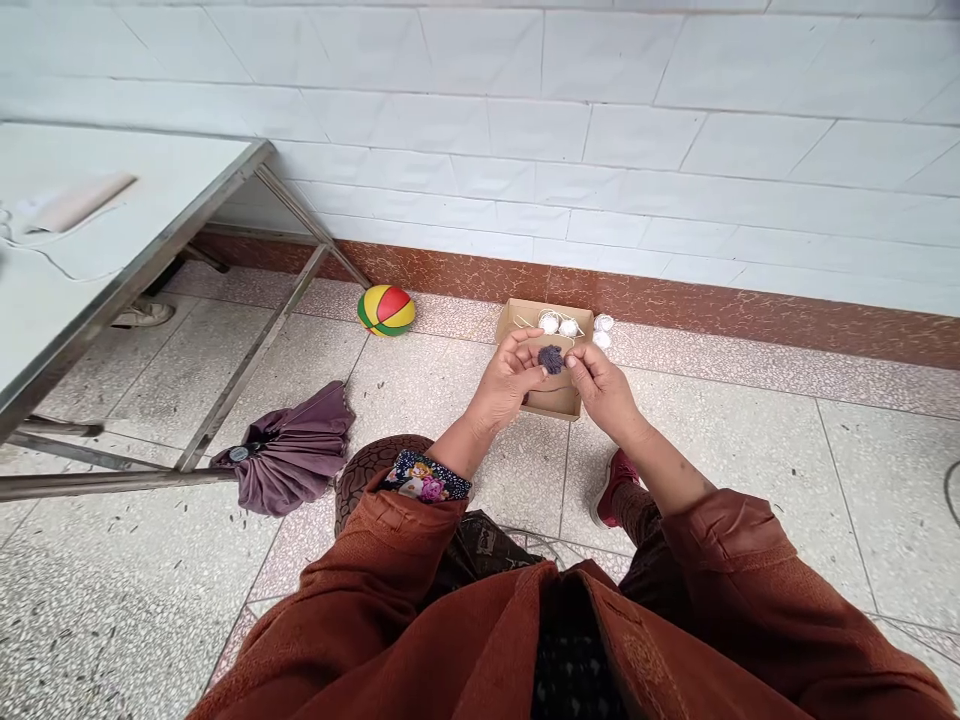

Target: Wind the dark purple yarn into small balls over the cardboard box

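Note:
A small ball of dark purple-grey yarn point(551, 359) is held between the thumb and fingers of my left hand point(516, 370). My right hand point(596, 385) is at the ball's right side, thumb and forefinger pinched together. What sits in that pinch is too small to make out. Below both hands stands a shallow cardboard box point(566, 405) on the floor, with white yarn balls point(559, 324) at its far side. A dark strand lies across the box. More white balls point(603, 328) rest just outside its right edge.
A striped ball point(386, 310) lies by the wall. To the left, a folded purple umbrella point(296, 450) leans near the metal-framed table point(225, 185). My knee and red shoe point(616, 485) are close below the box. A cable point(952, 490) shows at the far right.

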`<state>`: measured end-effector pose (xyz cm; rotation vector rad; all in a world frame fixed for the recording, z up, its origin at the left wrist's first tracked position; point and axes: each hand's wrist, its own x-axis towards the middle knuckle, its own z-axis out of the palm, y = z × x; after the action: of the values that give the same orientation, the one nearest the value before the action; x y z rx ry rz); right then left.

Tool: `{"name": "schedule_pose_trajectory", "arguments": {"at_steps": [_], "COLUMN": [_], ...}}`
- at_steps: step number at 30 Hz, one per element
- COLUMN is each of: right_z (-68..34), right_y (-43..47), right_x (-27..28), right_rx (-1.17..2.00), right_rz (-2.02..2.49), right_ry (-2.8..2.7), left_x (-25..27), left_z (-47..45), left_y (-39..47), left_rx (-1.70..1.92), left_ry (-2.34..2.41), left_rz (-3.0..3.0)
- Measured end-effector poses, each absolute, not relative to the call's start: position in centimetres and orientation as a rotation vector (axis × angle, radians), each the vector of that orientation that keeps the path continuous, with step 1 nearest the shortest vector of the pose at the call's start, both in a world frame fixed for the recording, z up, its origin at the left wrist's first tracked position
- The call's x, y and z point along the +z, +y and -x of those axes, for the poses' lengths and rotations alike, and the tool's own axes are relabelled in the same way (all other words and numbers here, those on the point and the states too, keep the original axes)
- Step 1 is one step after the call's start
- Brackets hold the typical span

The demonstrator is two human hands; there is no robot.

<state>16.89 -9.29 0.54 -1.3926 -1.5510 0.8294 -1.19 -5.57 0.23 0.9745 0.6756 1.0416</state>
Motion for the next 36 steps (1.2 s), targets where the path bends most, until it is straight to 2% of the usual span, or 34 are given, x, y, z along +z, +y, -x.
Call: {"name": "schedule_pose_trajectory", "arguments": {"at_steps": [7,14,24,29,36], "right_z": [-16.4,-17.2,-17.3,-17.5,-18.4], "right_y": [-9.6,-9.6,-9.9,-10.1,-9.3], "right_x": [0.6,0.3,0.1,0.4,1.1], "right_rx": [0.89,0.813,0.761,0.667,0.654], "right_rz": [1.417,1.4,1.366,1.251,1.265], "right_ry": [-1.499,-1.569,-1.696,-1.882,-1.814], "left_x": [-1.2,-0.1,-0.9,-1.2,-0.9], "left_z": [0.7,1.4,1.1,1.0,1.0], "left_y": [-6.0,-6.5,-6.0,-5.7,-6.2], "left_rx": [1.15,1.093,1.152,1.171,0.896], "left_ry": [0.905,0.742,0.861,0.95,0.813], "left_rz": [-1.365,-1.24,-0.916,-0.949,-1.095]}}
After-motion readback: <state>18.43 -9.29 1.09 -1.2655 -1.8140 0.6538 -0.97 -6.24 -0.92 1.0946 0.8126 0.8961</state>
